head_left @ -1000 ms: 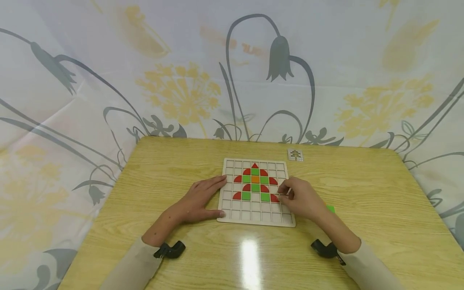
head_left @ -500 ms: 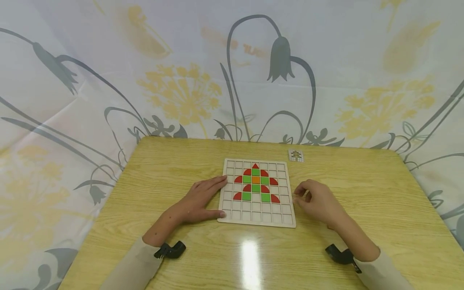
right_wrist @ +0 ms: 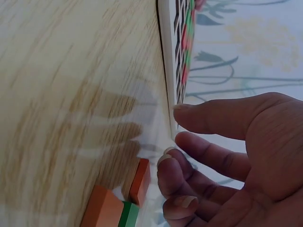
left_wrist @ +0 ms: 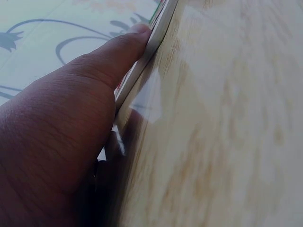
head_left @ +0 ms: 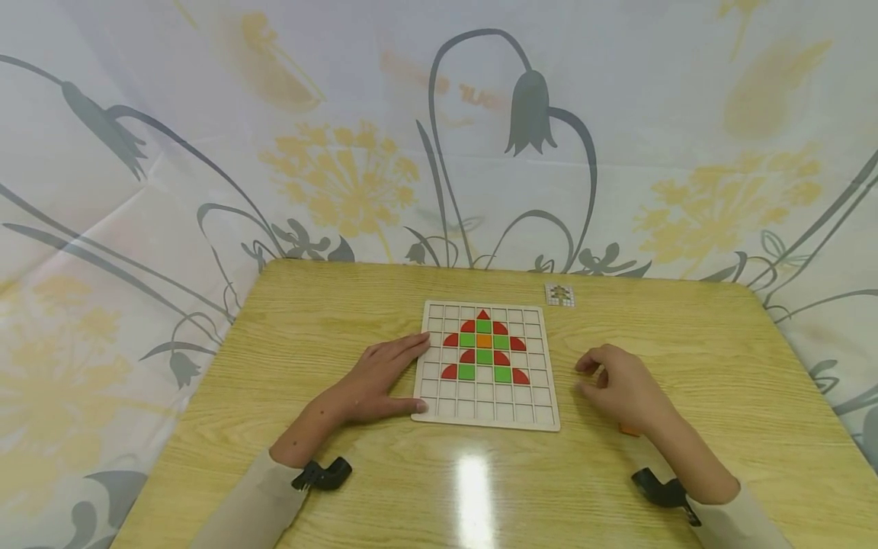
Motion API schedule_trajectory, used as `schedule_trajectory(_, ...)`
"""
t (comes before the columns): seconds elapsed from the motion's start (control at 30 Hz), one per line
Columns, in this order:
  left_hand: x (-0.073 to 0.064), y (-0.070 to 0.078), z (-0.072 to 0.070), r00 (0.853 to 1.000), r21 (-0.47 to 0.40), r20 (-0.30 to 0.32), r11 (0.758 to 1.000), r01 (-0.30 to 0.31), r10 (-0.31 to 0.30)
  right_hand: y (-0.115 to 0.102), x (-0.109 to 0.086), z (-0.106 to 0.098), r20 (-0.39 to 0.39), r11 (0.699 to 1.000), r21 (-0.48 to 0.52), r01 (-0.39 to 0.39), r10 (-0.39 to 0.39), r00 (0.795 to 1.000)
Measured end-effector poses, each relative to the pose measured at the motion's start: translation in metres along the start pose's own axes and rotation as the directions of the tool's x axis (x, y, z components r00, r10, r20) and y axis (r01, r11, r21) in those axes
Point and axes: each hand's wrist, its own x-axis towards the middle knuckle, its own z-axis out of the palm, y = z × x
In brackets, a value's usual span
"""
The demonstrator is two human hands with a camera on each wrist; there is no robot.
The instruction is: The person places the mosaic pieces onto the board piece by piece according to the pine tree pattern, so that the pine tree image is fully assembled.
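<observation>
A pale square grid board [head_left: 485, 412] lies on the table, its cells bearing red, green and one orange tile [head_left: 483, 341] in a tree shape. A red triangle [head_left: 483, 314] tops it, with red quarter-round tiles [head_left: 520, 377] along both sides. My left hand [head_left: 377, 381] rests at the board's left edge, thumb and fingertips touching the rim. To the right of the board hovers my right hand [head_left: 627, 389], fingers loosely bent, thumb and forefinger apart with nothing between them. Below its fingers in the right wrist view are an orange block [right_wrist: 102, 208], a red-orange block [right_wrist: 140, 182] and a green block [right_wrist: 128, 215].
A small card [head_left: 559, 295] with a printed tree pattern lies behind the board, near the table's back edge. The wooden table [head_left: 329, 305] backs onto a flower-printed cloth [head_left: 343, 175]. In the head view, my right hand and wrist hide most of the loose blocks.
My right hand has drawn back to the right, from the red tile at the board's lower right to beside the board, its fingers now apart. My left hand has stayed put.
</observation>
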Motion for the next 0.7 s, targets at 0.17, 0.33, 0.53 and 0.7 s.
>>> schedule_trajectory(0.17, 0.0, -0.001, 0.001, 1.0, -0.006, -0.001, 1.0, -0.004, 0.004, 0.005, -0.001, -0.003, 0.028, 1.0, -0.029, -0.007, 0.008, 1.0)
schedule_trajectory(0.33, 0.0, -0.001, 0.001, 1.0, -0.001, -0.006, 1.0, -0.004, 0.004, 0.008, -0.002, -0.007, 0.061, 0.999, -0.048, -0.005, 0.008, 0.998)
schedule_trajectory(0.53, 0.0, 0.0, 0.001, 1.0, 0.0, -0.007, 1.0, -0.001, 0.001, 0.011, -0.003, -0.012, 0.09, 0.999, -0.05, -0.004, 0.008, 0.996)
schedule_trajectory(0.7, 0.0, 0.0, 0.001, 1.0, 0.003, -0.013, 1.0, -0.011, 0.011, 0.015, -0.004, -0.018, 0.117, 0.998, -0.052, -0.019, 0.025, 0.993)
